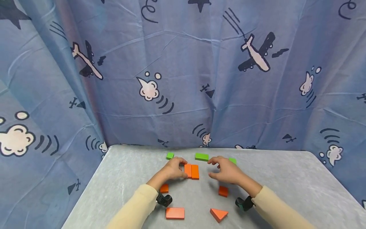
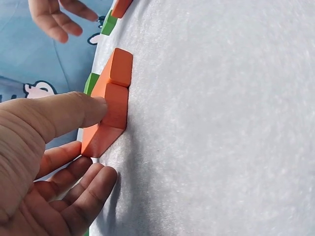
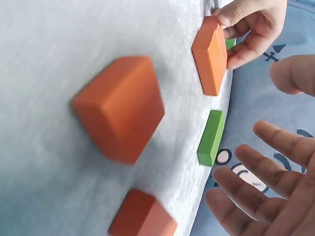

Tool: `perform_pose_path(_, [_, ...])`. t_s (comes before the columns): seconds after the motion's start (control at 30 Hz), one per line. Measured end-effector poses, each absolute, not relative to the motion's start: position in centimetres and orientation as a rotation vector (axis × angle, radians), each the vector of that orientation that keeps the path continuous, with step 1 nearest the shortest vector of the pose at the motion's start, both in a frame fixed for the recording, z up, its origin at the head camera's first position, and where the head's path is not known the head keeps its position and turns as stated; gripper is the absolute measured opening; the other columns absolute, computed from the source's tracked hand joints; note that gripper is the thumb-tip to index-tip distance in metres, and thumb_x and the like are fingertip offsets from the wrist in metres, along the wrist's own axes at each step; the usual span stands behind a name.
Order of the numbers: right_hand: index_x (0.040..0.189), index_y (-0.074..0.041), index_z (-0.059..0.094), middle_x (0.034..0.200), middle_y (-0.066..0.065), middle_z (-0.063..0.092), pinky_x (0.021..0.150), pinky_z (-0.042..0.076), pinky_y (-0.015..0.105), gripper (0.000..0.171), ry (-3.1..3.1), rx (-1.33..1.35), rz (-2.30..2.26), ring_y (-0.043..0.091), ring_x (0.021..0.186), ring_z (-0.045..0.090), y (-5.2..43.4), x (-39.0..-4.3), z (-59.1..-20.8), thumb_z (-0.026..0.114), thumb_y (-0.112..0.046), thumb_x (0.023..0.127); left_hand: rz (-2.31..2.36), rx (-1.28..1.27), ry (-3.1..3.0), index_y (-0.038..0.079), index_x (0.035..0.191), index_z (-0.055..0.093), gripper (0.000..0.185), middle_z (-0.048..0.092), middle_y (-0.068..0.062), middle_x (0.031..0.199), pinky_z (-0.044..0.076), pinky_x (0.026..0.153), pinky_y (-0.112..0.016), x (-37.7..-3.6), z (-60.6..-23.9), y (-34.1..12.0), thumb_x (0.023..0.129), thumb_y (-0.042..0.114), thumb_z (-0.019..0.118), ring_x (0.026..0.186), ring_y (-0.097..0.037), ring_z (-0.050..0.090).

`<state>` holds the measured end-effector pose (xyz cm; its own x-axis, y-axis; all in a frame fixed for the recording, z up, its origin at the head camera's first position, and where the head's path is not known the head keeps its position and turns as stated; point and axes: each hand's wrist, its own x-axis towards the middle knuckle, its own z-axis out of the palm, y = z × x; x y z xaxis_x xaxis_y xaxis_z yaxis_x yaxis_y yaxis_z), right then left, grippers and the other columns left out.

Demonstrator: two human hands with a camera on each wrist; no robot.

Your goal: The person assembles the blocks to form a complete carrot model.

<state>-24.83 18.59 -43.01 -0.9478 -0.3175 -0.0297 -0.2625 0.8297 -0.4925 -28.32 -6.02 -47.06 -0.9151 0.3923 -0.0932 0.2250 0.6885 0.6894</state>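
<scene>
Two flat orange blocks lie side by side on the table, the left block (image 1: 187, 168) touching the right block (image 1: 195, 172). My left hand (image 1: 172, 169) pinches the left one lengthwise, its thumb on the near end and a finger at the far end. In the left wrist view the thumb presses the end face of that block (image 2: 116, 110), and the other fingers curl beneath. My right hand (image 1: 227, 170) hovers to the right of the pair, fingers spread and bent, holding nothing. Behind it a green piece (image 1: 233, 160) is partly hidden.
Toward the back are a green cube (image 1: 170, 156) and a green rectangular block (image 1: 201, 157). Nearer me lie small orange blocks at left (image 1: 164, 188) and right (image 1: 223, 191), an orange rectangle (image 1: 175, 213) and an orange triangle (image 1: 219, 214). A patterned blue curtain (image 1: 183, 127) hangs behind the table.
</scene>
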Motion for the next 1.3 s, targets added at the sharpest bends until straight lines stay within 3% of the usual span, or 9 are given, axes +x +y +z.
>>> perform_pose_path(0.37, [0.114,-0.009,0.066,0.113,0.013,0.064,0.071,0.051,0.037,0.039,2.944,-0.478,-0.701,0.02,0.084,0.06,21.8,-24.1,-42.8,0.075,-0.026,0.08,1.063,0.489,2.651,0.008,0.119,0.064,0.052,0.058,-0.008,0.112,0.045,0.067,-0.03,-28.3,-46.8,-6.2,0.072,0.018,0.083,0.077,-0.015,0.051])
perform_pose_path(0.6, [0.111,-0.008,0.067,0.109,0.01,0.064,0.077,0.051,0.04,0.043,2.981,-0.467,-0.656,0.022,0.091,0.059,23.4,-23.7,-43.6,0.078,-0.025,0.073,1.041,0.476,2.678,0.009,0.119,0.065,0.052,0.059,-0.009,0.121,0.046,0.077,-0.033,-28.3,-47.0,-6.2,0.072,0.02,0.084,0.081,-0.015,0.051])
perform_pose_path(0.83, [0.115,-0.005,0.065,0.113,0.015,0.062,0.084,0.052,0.051,0.055,3.016,-0.409,-0.544,0.029,0.098,0.06,24.4,-23.6,-44.6,0.084,-0.027,0.067,1.073,0.416,2.639,0.007,0.12,0.065,0.054,0.058,-0.012,0.125,0.047,0.083,-0.037,-28.2,-47.0,-6.1,0.071,0.018,0.084,0.087,-0.018,0.05])
perform_pose_path(1.17, [0.119,-0.001,0.064,0.114,0.015,0.061,0.083,0.052,0.048,0.061,2.969,-0.368,-0.526,0.023,0.093,0.059,25.2,-24.3,-45.2,0.085,-0.021,0.065,1.045,0.392,2.648,0.004,0.122,0.065,0.056,0.06,-0.013,0.127,0.048,0.096,-0.041,-28.0,-46.5,-5.7,0.071,0.015,0.084,0.104,-0.02,0.055])
perform_pose_path(1.3, [0.116,-0.002,0.065,0.111,0.012,0.062,0.082,0.052,0.046,0.059,2.963,-0.371,-0.525,0.021,0.091,0.058,25.3,-24.4,-45.3,0.085,-0.021,0.064,1.051,0.391,2.647,0.003,0.122,0.065,0.056,0.061,-0.013,0.127,0.048,0.095,-0.041,-28.0,-46.5,-5.6,0.07,0.015,0.084,0.101,-0.02,0.055])
